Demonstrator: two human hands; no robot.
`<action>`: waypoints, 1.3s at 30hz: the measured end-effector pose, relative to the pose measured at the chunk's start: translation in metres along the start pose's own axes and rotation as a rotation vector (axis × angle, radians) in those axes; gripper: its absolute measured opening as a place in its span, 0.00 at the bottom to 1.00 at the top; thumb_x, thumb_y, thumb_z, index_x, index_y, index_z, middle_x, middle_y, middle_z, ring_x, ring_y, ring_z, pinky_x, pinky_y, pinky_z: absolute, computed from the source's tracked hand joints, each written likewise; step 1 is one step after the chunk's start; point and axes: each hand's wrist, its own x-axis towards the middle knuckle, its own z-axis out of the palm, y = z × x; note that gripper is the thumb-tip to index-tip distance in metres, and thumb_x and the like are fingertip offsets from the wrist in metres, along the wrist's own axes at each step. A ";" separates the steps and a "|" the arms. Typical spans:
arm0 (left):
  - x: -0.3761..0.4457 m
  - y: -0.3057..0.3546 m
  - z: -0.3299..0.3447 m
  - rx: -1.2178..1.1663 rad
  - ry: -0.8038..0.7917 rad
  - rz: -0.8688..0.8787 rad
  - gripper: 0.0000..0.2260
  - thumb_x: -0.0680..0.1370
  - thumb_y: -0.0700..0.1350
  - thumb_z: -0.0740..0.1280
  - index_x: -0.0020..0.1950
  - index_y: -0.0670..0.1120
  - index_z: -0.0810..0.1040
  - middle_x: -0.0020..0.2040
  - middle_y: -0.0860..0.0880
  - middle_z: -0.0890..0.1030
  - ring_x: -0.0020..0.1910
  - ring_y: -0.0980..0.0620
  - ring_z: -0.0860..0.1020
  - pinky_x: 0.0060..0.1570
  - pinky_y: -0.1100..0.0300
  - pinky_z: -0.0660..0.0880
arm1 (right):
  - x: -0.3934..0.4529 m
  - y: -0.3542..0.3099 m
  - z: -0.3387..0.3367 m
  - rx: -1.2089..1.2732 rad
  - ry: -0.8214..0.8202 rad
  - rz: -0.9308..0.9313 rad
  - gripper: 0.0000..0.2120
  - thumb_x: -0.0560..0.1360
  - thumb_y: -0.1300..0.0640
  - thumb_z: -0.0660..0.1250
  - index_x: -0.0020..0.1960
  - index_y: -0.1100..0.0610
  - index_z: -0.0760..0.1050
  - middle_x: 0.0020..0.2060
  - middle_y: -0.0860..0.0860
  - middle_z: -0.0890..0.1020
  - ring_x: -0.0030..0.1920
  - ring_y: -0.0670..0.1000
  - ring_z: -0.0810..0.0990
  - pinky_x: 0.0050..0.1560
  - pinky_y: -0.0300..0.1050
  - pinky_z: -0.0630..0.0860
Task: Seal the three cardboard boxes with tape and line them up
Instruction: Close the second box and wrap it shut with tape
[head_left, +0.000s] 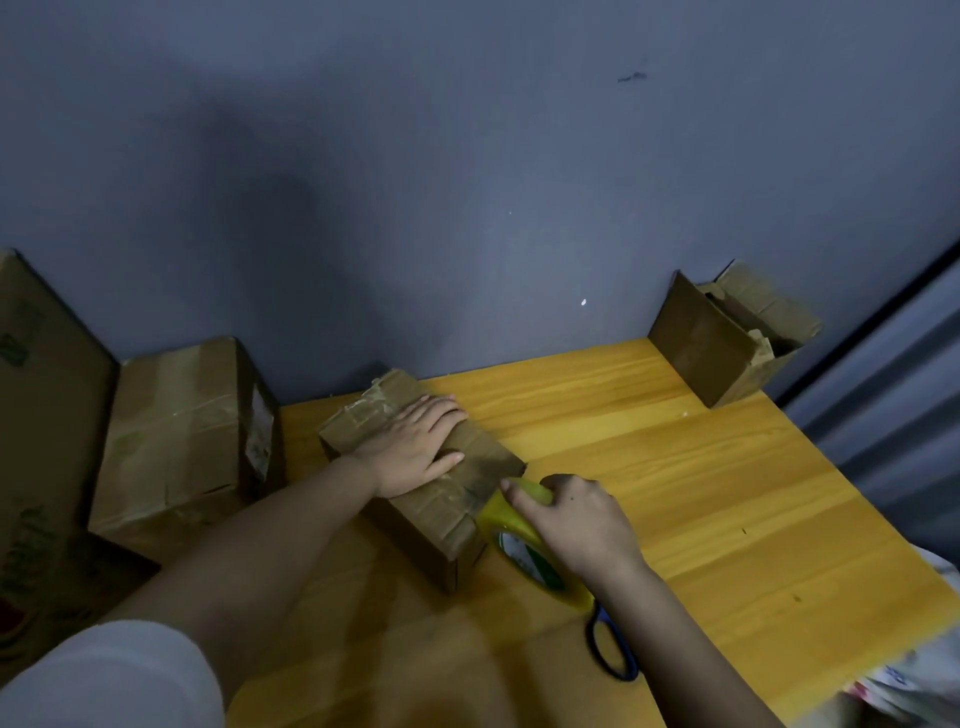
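While our left hand (415, 447) lies flat with straight fingers pressed on top of the long brown cardboard box (431, 488), our right hand (576, 519) curls its fingers round the yellow roll of packing tape (519, 540) and holds it against the box's near right end. That box sits slantwise on the yellow wooden table (701, 493), near its far left corner, and shiny strips of old tape cross its top. At the table's far right corner stands a second brown cardboard box (711, 338) with its flaps open and ragged, touching the grey wall (467, 182). Off the table's left edge we see a larger taped brown carton (182, 436), and beside it, further left, a big printed cardboard carton (41, 415). Blue-handled scissors (610, 649) lie on the table near its near edge, just below the tape roll and partly hidden under our right forearm. Our white sleeve (114, 680) fills the lower left corner.
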 end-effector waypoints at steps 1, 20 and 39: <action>0.000 0.003 0.000 -0.007 -0.013 0.009 0.26 0.82 0.55 0.50 0.78 0.47 0.52 0.77 0.49 0.54 0.77 0.54 0.48 0.75 0.58 0.41 | 0.000 -0.001 0.000 -0.005 0.003 -0.002 0.29 0.74 0.30 0.56 0.48 0.55 0.79 0.45 0.56 0.82 0.48 0.57 0.80 0.45 0.47 0.75; 0.009 0.052 0.006 -0.116 0.058 -0.062 0.19 0.83 0.48 0.52 0.74 0.47 0.62 0.74 0.49 0.63 0.76 0.53 0.54 0.75 0.58 0.42 | 0.006 0.002 0.000 -0.029 -0.004 -0.029 0.30 0.74 0.31 0.55 0.52 0.56 0.79 0.45 0.55 0.80 0.51 0.58 0.79 0.46 0.46 0.74; 0.031 0.067 0.029 0.048 0.378 -0.209 0.15 0.78 0.53 0.53 0.40 0.48 0.76 0.40 0.49 0.77 0.44 0.46 0.78 0.60 0.52 0.62 | -0.010 0.047 0.018 0.467 0.011 -0.182 0.27 0.70 0.29 0.59 0.36 0.53 0.76 0.28 0.50 0.75 0.32 0.47 0.75 0.34 0.50 0.70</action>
